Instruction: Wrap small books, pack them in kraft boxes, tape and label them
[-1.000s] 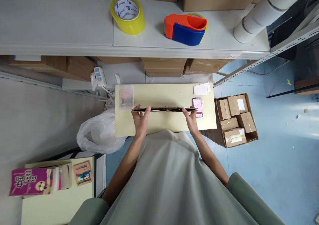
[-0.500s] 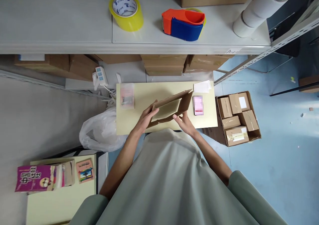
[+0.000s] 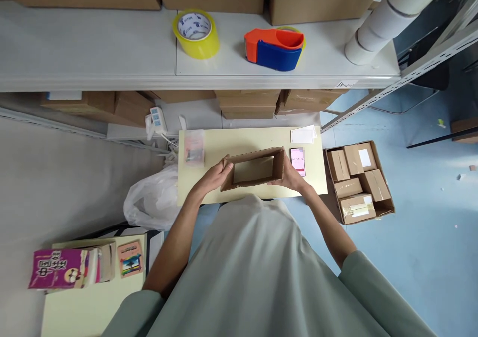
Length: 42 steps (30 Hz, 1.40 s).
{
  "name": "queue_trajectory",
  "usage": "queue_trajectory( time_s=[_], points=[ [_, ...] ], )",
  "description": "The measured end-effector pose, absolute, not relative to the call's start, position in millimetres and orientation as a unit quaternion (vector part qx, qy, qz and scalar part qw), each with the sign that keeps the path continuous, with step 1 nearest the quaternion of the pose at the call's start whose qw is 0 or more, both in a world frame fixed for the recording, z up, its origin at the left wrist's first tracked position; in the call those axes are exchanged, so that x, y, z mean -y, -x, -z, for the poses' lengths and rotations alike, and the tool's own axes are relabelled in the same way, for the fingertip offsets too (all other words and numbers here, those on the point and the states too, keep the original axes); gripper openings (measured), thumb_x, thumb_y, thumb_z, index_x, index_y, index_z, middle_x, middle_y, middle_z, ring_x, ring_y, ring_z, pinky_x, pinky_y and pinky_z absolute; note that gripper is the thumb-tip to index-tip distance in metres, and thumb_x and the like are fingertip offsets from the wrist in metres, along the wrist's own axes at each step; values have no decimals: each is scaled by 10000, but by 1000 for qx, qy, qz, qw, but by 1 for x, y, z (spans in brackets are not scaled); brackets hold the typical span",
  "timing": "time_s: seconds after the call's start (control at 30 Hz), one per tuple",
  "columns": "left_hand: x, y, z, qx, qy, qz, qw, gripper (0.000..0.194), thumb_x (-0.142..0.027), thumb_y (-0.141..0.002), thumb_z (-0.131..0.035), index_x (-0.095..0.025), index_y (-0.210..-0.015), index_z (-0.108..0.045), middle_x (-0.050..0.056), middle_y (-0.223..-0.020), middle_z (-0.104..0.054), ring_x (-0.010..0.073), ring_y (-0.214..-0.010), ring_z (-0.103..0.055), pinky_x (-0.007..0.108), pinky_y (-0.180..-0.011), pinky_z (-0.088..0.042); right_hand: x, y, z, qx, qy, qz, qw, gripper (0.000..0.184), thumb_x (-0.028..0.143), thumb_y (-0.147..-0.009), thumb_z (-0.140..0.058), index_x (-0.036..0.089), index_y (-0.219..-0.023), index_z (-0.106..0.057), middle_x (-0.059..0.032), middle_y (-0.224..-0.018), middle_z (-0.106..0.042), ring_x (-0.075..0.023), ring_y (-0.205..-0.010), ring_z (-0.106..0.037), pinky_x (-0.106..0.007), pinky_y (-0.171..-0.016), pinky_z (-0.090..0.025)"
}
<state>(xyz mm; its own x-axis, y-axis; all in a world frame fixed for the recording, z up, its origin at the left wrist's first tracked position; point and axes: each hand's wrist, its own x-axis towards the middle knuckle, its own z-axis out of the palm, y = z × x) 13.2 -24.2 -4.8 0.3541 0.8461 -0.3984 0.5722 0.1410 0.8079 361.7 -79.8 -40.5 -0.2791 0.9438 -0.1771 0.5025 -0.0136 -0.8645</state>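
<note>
Between my hands is a small brown cardboard box (image 3: 257,154), squared into a rectangle with both ends open, so the pale table (image 3: 209,197) shows through it. My left hand (image 3: 215,175) grips its left end, thumb on the near side. At the right end my right hand (image 3: 289,175) is wrapped around the wall, its fingers partly hidden behind the cardboard. A phone (image 3: 298,161) with a pink screen lies just beyond my right hand. White paper slips (image 3: 303,135) rest at the table's far right corner, and a clear plastic packet (image 3: 194,148) at the left.
A shelf ahead carries a yellow tape roll (image 3: 196,34), an orange and blue tape dispenser (image 3: 275,49) and stacked white rolls (image 3: 396,21). On the right stands a carton of small boxes (image 3: 360,182). To the left are a plastic bag (image 3: 151,197) and books (image 3: 59,269).
The cardboard box has opened from a slanted shape into a squarer rectangle and levelled out. My right hand has shifted from its lower edge to its right end.
</note>
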Motion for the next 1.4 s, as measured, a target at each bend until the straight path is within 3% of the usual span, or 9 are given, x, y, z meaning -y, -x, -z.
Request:
queue_trajectory(
  time_s=[0.13,0.23,0.4,0.63,0.83,1.0,1.2,1.33,1.4],
  points=[
    [33,-3,-10,-463,-635,-116,608,1212,-665,-809,-868,-291,-1772,-235,118,-1837,-277,365,-1692,-291,512,-1352,-336,83,-366,38,651,567,-431,263,1592,724,-681,-969,261,-1792,74,-235,-1815,-213,-477,-1661,-286,-690,-1325,-341],
    [42,0,-16,-454,-644,-130,603,1413,-566,-682,-992,-337,-1794,-149,115,-1838,-273,387,-1698,-263,520,-1365,-322,85,-365,31,616,574,-442,310,1540,748,-689,-952,264,-1799,0,-224,-1811,-244,-463,-1655,-311,-667,-1327,-357],
    [44,-8,-21,-506,-613,-224,564,1289,-527,-738,-959,-324,-1776,-223,132,-1754,-430,394,-1638,-391,530,-1337,-386,83,-352,13,589,561,-464,351,1487,726,-691,-961,257,-1801,-91,-212,-1789,-329,-425,-1609,-419,-602,-1309,-419],
    [21,2,-27,-493,-600,-270,569,1226,-511,-743,-960,-307,-1725,-254,158,-1718,-429,382,-1594,-439,535,-1282,-451,82,-340,-6,606,547,-466,341,1357,673,-747,-940,284,-1793,-169,-191,-1737,-441,-413,-1521,-535,-607,-1243,-489],
    [28,-5,-43,-497,-607,-238,573,1162,-494,-723,-950,-329,-1707,-355,124,-1727,-458,391,-1600,-441,542,-1289,-447,64,-353,-3,615,570,-411,356,1558,790,-661,-947,266,-1801,-23,-222,-1776,-319,-448,-1605,-399,-646,-1308,-393],
    [44,-12,-40,-540,-563,-213,588,1070,-524,-743,-909,-302,-1684,-451,134,-1597,-629,409,-1463,-608,573,-1213,-525,65,-353,4,625,585,-393,335,1647,830,-660,-926,289,-1779,154,-229,-1784,-237,-462,-1625,-336,-681,-1311,-369],
    [46,0,-28,-575,-503,-244,598,1202,-515,-610,-967,-248,-1668,-463,169,-1492,-711,410,-1352,-695,582,-1136,-582,84,-335,5,656,541,-439,290,1653,780,-673,-953,304,-1772,186,-237,-1765,-228,-469,-1632,-327,-684,-1309,-364],
    [53,13,-34,-586,-485,-218,611,1130,-548,-591,-981,-238,-1596,-568,160,-1375,-778,425,-1287,-727,590,-1081,-611,78,-347,10,655,499,-475,312,1591,788,-696,-931,338,-1780,143,-197,-1766,-248,-425,-1645,-324,-640,-1316,-383],
    [59,16,-37,-589,-482,-209,615,1047,-577,-589,-984,-226,-1518,-651,153,-1344,-793,426,-1269,-734,586,-1082,-609,71,-357,12,650,502,-471,324,1515,788,-724,-909,339,-1794,65,-185,-1727,-331,-417,-1595,-404,-633,-1289,-428]
  ],
)
